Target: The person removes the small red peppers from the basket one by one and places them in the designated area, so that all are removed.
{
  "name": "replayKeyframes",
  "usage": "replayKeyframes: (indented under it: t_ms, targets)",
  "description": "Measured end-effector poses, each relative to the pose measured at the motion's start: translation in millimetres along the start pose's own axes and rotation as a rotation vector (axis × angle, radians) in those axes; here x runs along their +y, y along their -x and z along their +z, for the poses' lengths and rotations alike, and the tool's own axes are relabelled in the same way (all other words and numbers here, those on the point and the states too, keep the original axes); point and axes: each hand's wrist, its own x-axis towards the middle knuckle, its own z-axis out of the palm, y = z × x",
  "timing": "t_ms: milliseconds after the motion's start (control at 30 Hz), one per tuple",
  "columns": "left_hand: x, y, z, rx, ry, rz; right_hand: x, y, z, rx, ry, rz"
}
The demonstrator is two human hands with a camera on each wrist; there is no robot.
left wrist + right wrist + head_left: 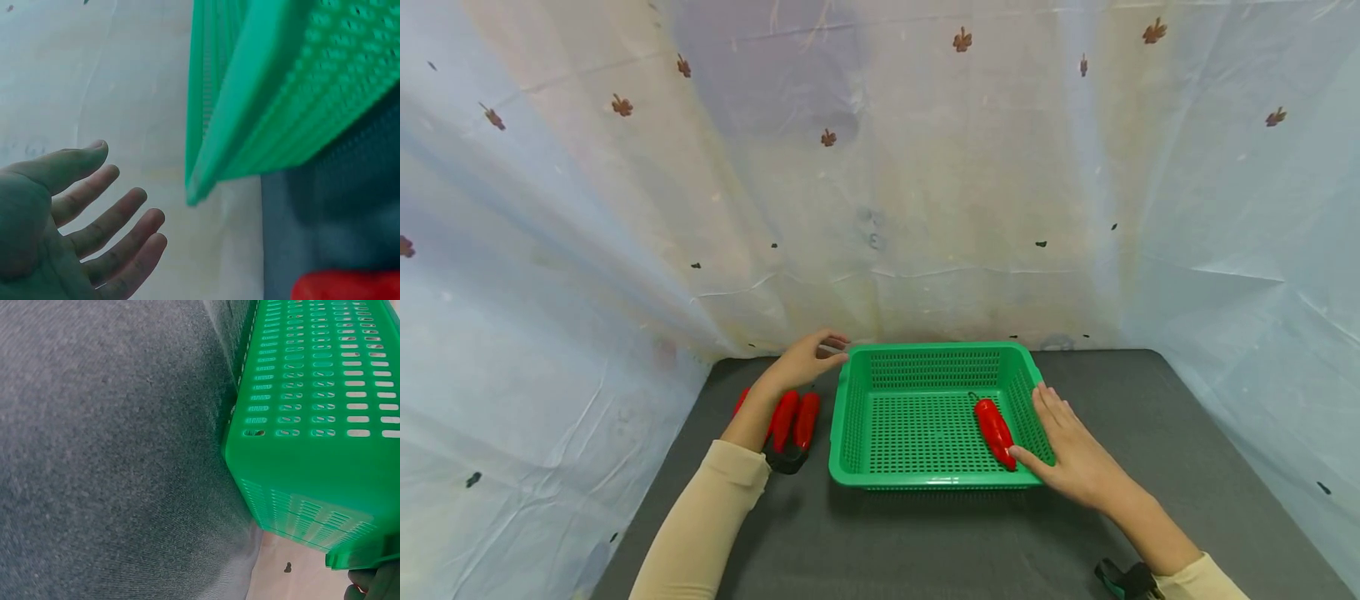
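A green plastic basket with perforated walls stands on the dark table. One red pepper with a thin stem lies inside, towards its right end. My left hand hovers beside the basket's far left corner, fingers relaxed and spread; in the left wrist view there is a gap between this hand and the green rim. At the right side, my right hand rests along the basket's rim with straight fingers, its thumb reaching over the near right corner close to the pepper. In the right wrist view only its fingertips show.
Several red peppers lie on the table left of the basket, partly hidden under my left forearm. A dark cloth covers the table. Pale plastic sheeting hangs behind and at both sides.
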Motion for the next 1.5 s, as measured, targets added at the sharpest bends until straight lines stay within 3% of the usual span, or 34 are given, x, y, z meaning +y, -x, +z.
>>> replayKeyframes:
  t_ms: [600,800,1100,1300,1500]
  targets:
    - [38.3,-27.5,41.1,-0.065,-0.020,0.064,-0.4,0.2,-1.7,0.001,0.002,0.001]
    - [50.9,-33.3,53.8,-0.115,-0.011,0.103,-0.7,0.2,-1.4,-0.003,-0.004,0.009]
    - [61.6,-44.7,75.5,-0.158,-0.005,0.113,0.4,0.3,-0.9,0.004,-0.003,-0.001]
    - [66.3,-54.7,90.4,-0.172,0.000,0.102,1.2,-0.2,0.4,0.004,0.001,-0.001]
    - [73.5,-62.8,105.7,-0.139,-0.051,0.021,1.5,-0.5,0.7,0.003,-0.002,0.000]
